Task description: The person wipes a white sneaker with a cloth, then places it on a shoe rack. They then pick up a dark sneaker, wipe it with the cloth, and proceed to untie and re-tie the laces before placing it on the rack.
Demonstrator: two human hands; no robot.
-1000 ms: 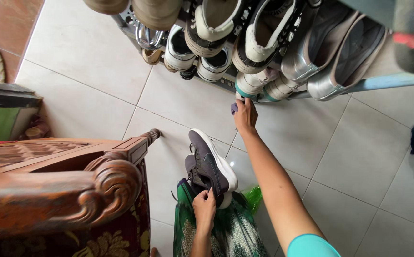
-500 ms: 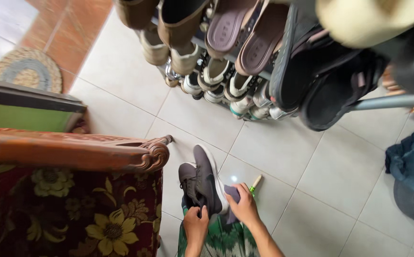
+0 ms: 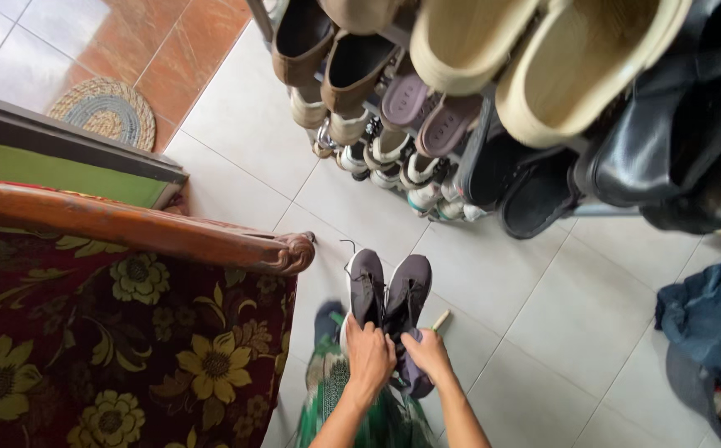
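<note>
I hold a pair of dark grey sneakers with white soles, toes pointing away from me, above the tiled floor. My left hand (image 3: 369, 355) grips the heel of the left sneaker (image 3: 365, 286). My right hand (image 3: 427, 353) grips the heel of the right sneaker (image 3: 408, 292). The two shoes sit side by side and touch. A loose lace curls off the left one. Below my forearms shows green patterned cloth (image 3: 352, 411). A small pale stick (image 3: 440, 319) lies on the floor just right of the shoes.
A tiered shoe rack (image 3: 427, 124) full of sandals, sneakers and black shoes stands ahead. A floral armchair with a carved wooden arm (image 3: 136, 232) fills the left. A round woven mat (image 3: 107, 112) lies far left. Dark blue cloth (image 3: 709, 315) is heaped at right.
My right hand has come back from the shoe rack and taken hold of the second sneaker. The pair now stands side by side in both hands. The view has shifted up the rack.
</note>
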